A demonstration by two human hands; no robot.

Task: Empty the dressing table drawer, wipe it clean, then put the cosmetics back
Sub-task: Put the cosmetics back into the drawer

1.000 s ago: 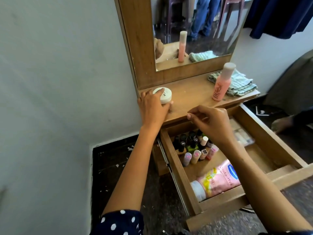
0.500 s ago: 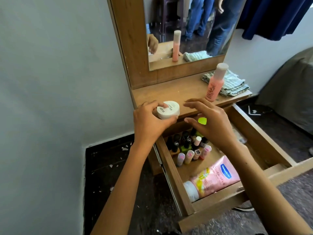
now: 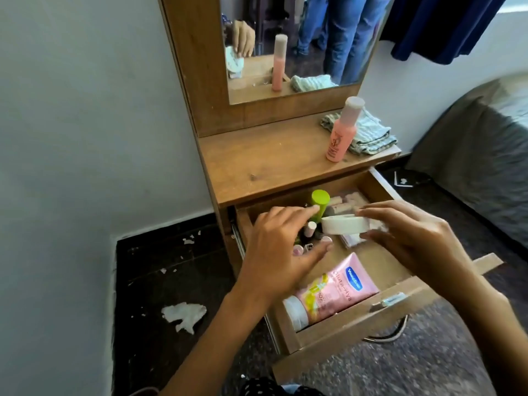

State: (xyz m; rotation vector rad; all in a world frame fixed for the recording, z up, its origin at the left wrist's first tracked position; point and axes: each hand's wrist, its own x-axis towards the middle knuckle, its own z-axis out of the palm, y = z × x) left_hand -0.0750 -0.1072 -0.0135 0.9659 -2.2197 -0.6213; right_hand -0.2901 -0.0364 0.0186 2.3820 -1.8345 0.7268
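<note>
The wooden drawer (image 3: 357,320) of the dressing table stands pulled out. My right hand (image 3: 414,241) pinches a round white cream jar (image 3: 345,227) on its side over the middle of the drawer. Just left of the jar, my left hand (image 3: 280,258) hovers over the drawer with fingers spread and holds nothing. Inside lie a pink lotion tube (image 3: 337,290) at the front, several small nail polish bottles (image 3: 310,231) partly hidden under my left hand, a green-capped bottle (image 3: 320,199) and a pale palette at the back.
On the tabletop (image 3: 271,161) a pink bottle (image 3: 341,135) stands in front of a folded striped cloth (image 3: 368,135), below the mirror (image 3: 300,52). A crumpled white tissue (image 3: 184,312) lies on the dark floor at left. A grey bed (image 3: 480,155) is at right.
The white jar went from the tabletop's left edge, in my left hand, down over the drawer into my right hand. My left hand has let go of it.
</note>
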